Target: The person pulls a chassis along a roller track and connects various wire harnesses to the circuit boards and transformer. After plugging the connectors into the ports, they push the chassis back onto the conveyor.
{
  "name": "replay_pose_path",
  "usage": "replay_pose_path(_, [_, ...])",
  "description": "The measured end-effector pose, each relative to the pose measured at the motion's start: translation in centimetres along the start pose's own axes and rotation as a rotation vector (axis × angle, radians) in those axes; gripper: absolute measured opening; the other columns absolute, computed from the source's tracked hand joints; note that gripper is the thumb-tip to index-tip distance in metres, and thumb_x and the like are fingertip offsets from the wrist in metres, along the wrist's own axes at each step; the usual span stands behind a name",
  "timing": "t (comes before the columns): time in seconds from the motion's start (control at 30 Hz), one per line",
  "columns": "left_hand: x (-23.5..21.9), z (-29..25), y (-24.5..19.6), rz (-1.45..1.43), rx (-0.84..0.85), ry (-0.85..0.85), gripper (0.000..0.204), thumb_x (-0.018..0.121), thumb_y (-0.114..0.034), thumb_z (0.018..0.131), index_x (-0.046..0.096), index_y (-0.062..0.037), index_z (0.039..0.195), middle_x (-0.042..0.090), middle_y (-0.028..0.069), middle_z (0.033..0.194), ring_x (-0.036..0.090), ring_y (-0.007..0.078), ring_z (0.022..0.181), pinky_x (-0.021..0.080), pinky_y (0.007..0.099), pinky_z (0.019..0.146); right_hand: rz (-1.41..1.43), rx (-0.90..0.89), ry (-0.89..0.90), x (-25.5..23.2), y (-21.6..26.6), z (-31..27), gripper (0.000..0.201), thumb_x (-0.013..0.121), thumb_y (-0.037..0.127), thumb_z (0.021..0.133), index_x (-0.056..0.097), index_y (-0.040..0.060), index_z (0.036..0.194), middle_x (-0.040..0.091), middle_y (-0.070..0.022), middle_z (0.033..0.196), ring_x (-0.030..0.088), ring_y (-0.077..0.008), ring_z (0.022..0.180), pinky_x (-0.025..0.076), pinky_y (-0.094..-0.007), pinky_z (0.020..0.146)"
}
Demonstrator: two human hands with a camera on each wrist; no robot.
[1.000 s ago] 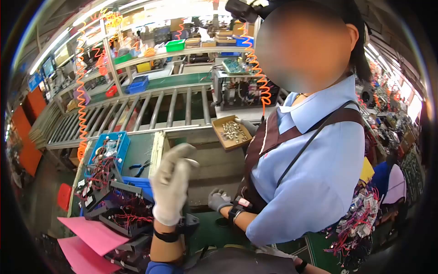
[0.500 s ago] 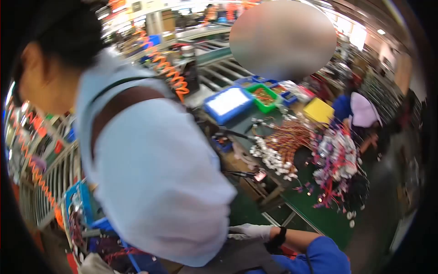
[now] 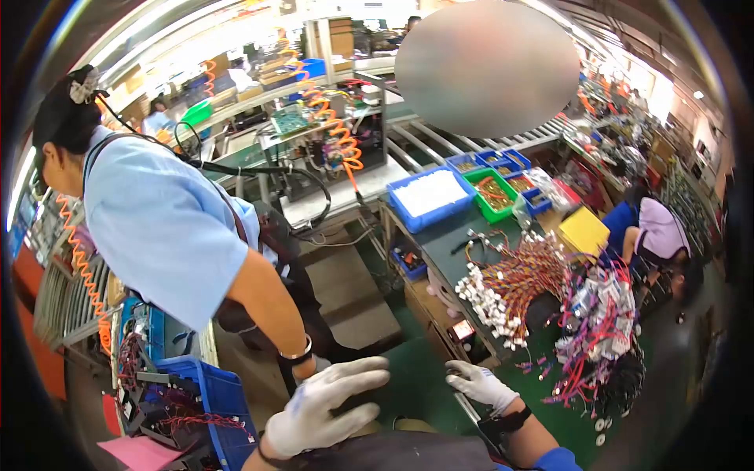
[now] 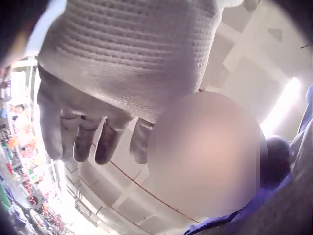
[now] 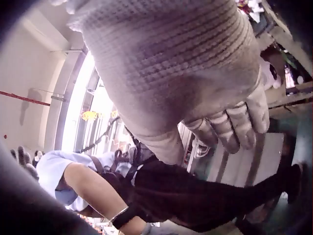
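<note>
Both of my hands wear white knit gloves and hold nothing. In the head view my left hand is raised at the lower middle, fingers spread and pointing right. My right hand hovers to its right, fingers pointing left. The left wrist view shows the left glove with its fingers loosely extended against the ceiling. Relaxed, slightly bent fingers show on the right glove in the right wrist view. Nearest the left hand is the gloved hand of a person in a light blue shirt, bending at the left.
A blue crate with wired black parts stands lower left. On the right bench lie bundled cables with white connectors, a pink-and-purple cable heap, a blue tray and a green bin. A roller conveyor runs behind.
The view has swung right. The person in blue has moved from in front of me to the left and bends over. My left hand dropped from view, then came back beside the right.
</note>
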State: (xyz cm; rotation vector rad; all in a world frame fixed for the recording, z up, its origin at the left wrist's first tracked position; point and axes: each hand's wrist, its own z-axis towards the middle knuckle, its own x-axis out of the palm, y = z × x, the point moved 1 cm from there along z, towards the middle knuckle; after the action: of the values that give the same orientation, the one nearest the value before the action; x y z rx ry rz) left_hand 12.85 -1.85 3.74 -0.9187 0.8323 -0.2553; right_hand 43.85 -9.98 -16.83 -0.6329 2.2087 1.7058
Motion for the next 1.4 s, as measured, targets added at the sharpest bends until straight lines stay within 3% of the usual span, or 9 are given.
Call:
replay_pose_path(0.23, [1.4, 3.9, 8.8, -0.146, -0.072, -0.046, 0.038, 0.069, -0.017, 0.089, 0.062, -0.0012, 0.123, 0.062, 0.0186, 0.127, 0.061, 0.0325, 0.115, 0.049, 0.0377, 0.096, -0.109, -0.046, -0.185, -4.0, 2.2, 2.1, 0.044, 0.062, 0.029, 0.094, 0.056, 0.0018, 0.128, 0.067, -0.0141, 0.112, 0.066, -0.0249, 0.097, 0.052, -0.0337, 0.087])
replay_pose_path(0.37, [2.6, 7.9, 12.6, -0.194, -0.085, -0.073, 0.037, 0.065, -0.019, 0.092, 0.062, -0.0006, 0.123, 0.063, 0.0189, 0.125, 0.061, 0.0326, 0.114, 0.049, 0.0382, 0.097, -0.063, 0.024, -0.237, -6.7, 2.0, 3.7, 0.040, 0.064, 0.020, 0.094, 0.056, -0.0020, 0.126, 0.065, -0.0126, 0.112, 0.062, -0.0168, 0.105, 0.049, -0.0302, 0.091])
replay_pose_path(0.47, [3.0, 11.7, 14.7, -0.301, -0.233, -0.006, 0.039, 0.063, -0.021, 0.093, 0.059, -0.0004, 0.126, 0.064, 0.0181, 0.121, 0.062, 0.0314, 0.113, 0.049, 0.0368, 0.096, 0.070, 0.054, -0.283, -9.5, 2.7, 6.3, 0.039, 0.063, 0.018, 0.095, 0.055, -0.0021, 0.128, 0.064, -0.0121, 0.114, 0.062, -0.0179, 0.106, 0.049, -0.0308, 0.092])
replay_pose_path(0.6, [3.7, 17.7, 20.7, -0.108, -0.161, 0.011, 0.040, 0.064, -0.023, 0.093, 0.059, 0.0008, 0.125, 0.063, 0.0188, 0.120, 0.064, 0.0311, 0.101, 0.052, 0.0361, 0.088, 0.226, -0.015, -0.328, -13.0, 0.7, 12.0, 0.039, 0.059, 0.008, 0.095, 0.050, -0.0036, 0.132, 0.063, -0.0127, 0.117, 0.062, -0.0162, 0.103, 0.051, -0.0287, 0.089])
replay_pose_path(0.63, [3.3, 19.5, 20.6, -0.089, -0.237, 0.003, 0.040, 0.064, -0.023, 0.093, 0.059, 0.0016, 0.124, 0.064, 0.0193, 0.118, 0.065, 0.0307, 0.098, 0.052, 0.0352, 0.087, 0.401, 0.156, -0.288, -14.6, 3.4, 12.8, 0.040, 0.059, 0.006, 0.095, 0.050, -0.0044, 0.132, 0.063, -0.0126, 0.117, 0.063, -0.0143, 0.100, 0.052, -0.0273, 0.086])
replay_pose_path(0.83, [2.8, 28.1, 26.1, -0.035, -0.422, -0.092, 0.041, 0.065, -0.023, 0.093, 0.059, 0.0004, 0.126, 0.064, 0.0186, 0.117, 0.065, 0.0278, 0.100, 0.052, 0.0357, 0.088, 0.395, -0.049, -0.359, -23.0, 0.1, 21.0, 0.042, 0.062, 0.007, 0.090, 0.053, -0.0045, 0.129, 0.065, -0.0114, 0.111, 0.063, -0.0140, 0.098, 0.052, -0.0279, 0.086])
replay_pose_path(1.07, [0.9, 34.7, 31.3, 0.046, -0.578, -0.438, 0.053, 0.068, -0.022, 0.089, 0.052, -0.0014, 0.135, 0.064, 0.0168, 0.113, 0.064, 0.0240, 0.098, 0.053, 0.0352, 0.083, 0.545, -0.075, -0.379, -26.4, -1.4, 25.9, 0.042, 0.062, 0.007, 0.091, 0.052, -0.0045, 0.130, 0.065, -0.0113, 0.111, 0.064, -0.0135, 0.095, 0.052, -0.0256, 0.084])
replay_pose_path(1.2, [-1.2, 37.0, 36.5, -0.036, -0.539, -0.624, 0.060, 0.067, -0.017, 0.090, 0.042, 0.0001, 0.141, 0.059, 0.0115, 0.111, 0.055, 0.0101, 0.082, 0.051, 0.0268, 0.072, 0.553, -0.053, -0.354, -27.8, -1.5, 26.5, 0.038, 0.061, 0.003, 0.092, 0.053, -0.0050, 0.128, 0.066, -0.0108, 0.108, 0.064, -0.0147, 0.099, 0.051, -0.0277, 0.091])
replay_pose_path(1.4, [-4.9, 39.8, 40.8, -0.083, -0.517, -0.984, 0.073, 0.070, -0.012, 0.088, 0.031, -0.0052, 0.150, 0.039, 0.0087, 0.139, 0.044, 0.0200, 0.109, 0.043, 0.0308, 0.096, 0.538, -0.046, -0.482, -29.3, -1.7, 27.3, 0.038, 0.061, 0.008, 0.093, 0.053, -0.0055, 0.128, 0.067, -0.0119, 0.107, 0.064, -0.0162, 0.094, 0.051, -0.0280, 0.087])
